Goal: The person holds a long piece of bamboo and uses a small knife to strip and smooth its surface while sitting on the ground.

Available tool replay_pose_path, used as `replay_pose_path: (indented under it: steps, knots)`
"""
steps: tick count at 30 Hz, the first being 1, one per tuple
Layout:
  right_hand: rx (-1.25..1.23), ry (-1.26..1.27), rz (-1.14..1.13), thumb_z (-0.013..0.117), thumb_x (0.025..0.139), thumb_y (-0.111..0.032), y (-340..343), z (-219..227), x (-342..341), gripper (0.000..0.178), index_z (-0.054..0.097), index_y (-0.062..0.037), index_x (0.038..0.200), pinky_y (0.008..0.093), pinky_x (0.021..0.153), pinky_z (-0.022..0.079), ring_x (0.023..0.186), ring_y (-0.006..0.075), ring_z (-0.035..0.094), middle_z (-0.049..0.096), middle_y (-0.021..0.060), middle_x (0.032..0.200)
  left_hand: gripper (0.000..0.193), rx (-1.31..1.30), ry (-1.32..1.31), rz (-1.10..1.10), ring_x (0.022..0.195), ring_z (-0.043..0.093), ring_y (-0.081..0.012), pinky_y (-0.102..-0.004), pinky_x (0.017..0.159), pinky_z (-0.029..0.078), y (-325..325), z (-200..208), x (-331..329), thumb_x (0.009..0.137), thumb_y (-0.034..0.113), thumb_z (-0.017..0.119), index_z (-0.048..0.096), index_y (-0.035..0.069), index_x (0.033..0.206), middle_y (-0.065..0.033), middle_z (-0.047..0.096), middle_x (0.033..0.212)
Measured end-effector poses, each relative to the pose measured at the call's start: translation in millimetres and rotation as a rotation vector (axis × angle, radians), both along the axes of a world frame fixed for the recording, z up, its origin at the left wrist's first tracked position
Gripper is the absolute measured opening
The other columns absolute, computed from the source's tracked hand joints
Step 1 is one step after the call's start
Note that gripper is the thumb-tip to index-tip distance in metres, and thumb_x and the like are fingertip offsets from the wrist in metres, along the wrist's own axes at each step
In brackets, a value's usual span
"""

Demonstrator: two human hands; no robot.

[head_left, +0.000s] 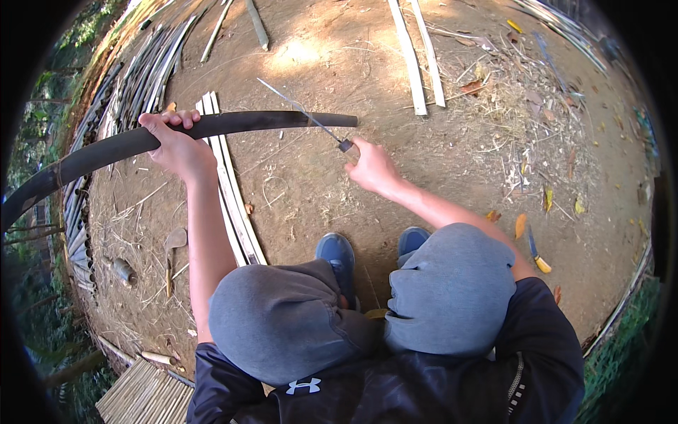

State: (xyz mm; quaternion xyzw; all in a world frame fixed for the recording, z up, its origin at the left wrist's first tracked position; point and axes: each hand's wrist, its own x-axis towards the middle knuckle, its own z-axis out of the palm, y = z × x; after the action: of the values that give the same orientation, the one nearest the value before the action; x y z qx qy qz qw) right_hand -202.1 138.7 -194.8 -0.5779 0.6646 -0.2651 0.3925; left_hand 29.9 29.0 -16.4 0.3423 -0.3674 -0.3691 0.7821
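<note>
A long dark bamboo pole runs from the left rim across the upper middle of the view, its free end near the centre. My left hand is closed round it, thumb and fingertips over the top. My right hand grips a saw by its dark handle end, just beyond the pole's free end. The saw's thin blade, seen edge-on, lies slantwise across the pole close to that end. A small pale mark shows where blade and pole cross. Part of the handle is hidden in my fingers.
Pale split strips lie left of my shoes, with more strips ahead. Many poles are stacked at far left. A knife with a yellow handle lies at right. A wooden paddle-shaped tool and a slatted mat are at lower left.
</note>
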Motion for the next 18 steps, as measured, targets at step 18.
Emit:
replay_pose_path:
  steps: [18]
  knots:
    - [0.067,0.019,-0.047,0.072,0.076,-0.013,-30.6,-12.0,-27.1,0.033,0.065,-0.0013,0.106,0.0437,0.075,0.053,0.085,0.0372,0.070,0.069,0.0217,0.085,0.042,0.056,0.068,0.105,0.041,0.037,-0.0119,-0.0332,0.041,0.036,-7.4,-1.3,-5.5,0.100,0.027,0.058,0.040,0.010,0.066,0.0002,0.035,0.050]
